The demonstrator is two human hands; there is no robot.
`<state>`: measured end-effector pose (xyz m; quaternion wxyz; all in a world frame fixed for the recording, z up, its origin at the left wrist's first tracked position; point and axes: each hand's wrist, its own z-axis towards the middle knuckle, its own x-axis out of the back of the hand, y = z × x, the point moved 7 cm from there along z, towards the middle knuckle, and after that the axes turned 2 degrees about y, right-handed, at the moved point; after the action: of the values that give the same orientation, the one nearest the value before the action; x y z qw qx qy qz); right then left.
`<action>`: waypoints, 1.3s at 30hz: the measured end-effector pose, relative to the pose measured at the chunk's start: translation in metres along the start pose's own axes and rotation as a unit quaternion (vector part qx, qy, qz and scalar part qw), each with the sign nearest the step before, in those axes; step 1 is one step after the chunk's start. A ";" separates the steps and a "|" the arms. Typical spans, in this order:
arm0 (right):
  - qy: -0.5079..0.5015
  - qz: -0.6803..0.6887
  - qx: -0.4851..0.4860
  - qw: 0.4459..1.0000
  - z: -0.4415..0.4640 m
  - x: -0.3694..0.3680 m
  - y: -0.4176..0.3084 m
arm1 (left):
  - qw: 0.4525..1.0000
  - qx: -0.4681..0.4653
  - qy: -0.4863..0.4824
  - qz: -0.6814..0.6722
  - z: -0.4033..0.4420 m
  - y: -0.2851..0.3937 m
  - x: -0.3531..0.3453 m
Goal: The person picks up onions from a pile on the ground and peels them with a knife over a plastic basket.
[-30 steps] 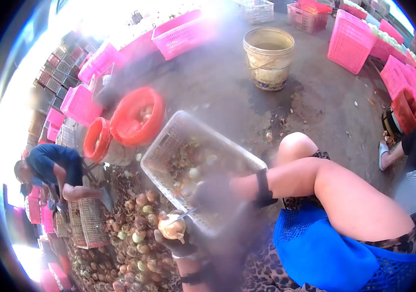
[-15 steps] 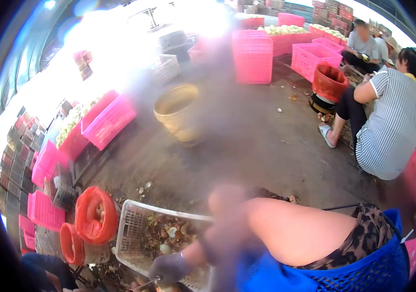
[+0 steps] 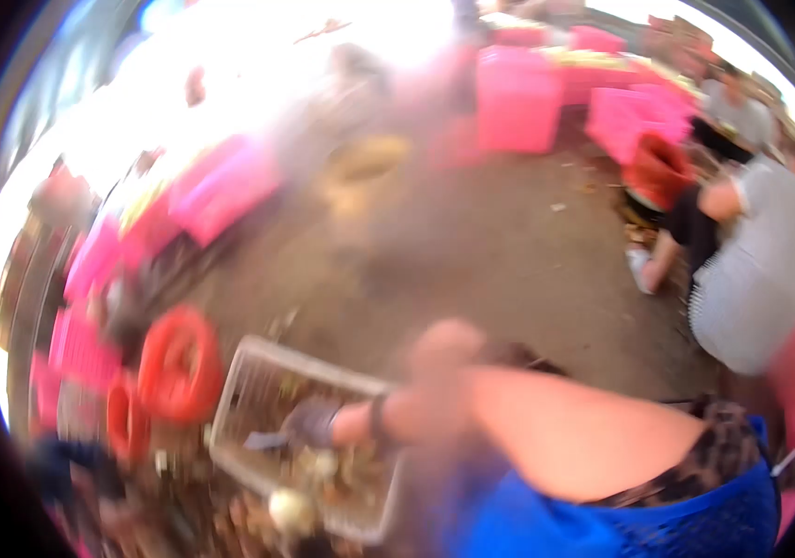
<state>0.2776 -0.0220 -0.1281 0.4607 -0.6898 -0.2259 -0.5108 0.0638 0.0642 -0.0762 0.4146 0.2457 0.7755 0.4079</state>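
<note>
My right hand (image 3: 312, 423), in a grey glove, is over the white plastic crate (image 3: 241, 409) and closed on a knife (image 3: 265, 440), its blade pointing left. Loose scraps and peelings (image 3: 351, 474) lie in the crate. A pale peeled onion (image 3: 292, 511) shows at the crate's near edge. Just below it, at the bottom of the view, my left hand (image 3: 316, 545) appears as a dark, blurred shape gripping the onion; its fingers are mostly cut off. My bare leg (image 3: 574, 428) and blue apron-like covering (image 3: 546, 521) are at the right.
Red-lined buckets (image 3: 180, 365) stand left of the crate, with scraps (image 3: 193, 502) on the floor. A yellow bucket (image 3: 365, 181) stands ahead. Pink crates (image 3: 520, 100) line the back and left. A person in a striped top (image 3: 760, 270) crouches at the right, another sits beyond.
My right hand with the knife has moved up and left, from the crate's near edge to above its middle. The peeled onion has come into view. The picture has shifted and blurred.
</note>
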 end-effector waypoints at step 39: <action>0.201 0.121 0.106 0.966 -0.109 0.109 -0.125 | 0.971 -0.085 -0.042 -0.218 -0.024 0.055 -0.048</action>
<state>0.1663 -0.0745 0.0278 0.6249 -0.5428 -0.0966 -0.5527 0.0715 0.0489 -0.0013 0.5452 0.0516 0.7548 0.3611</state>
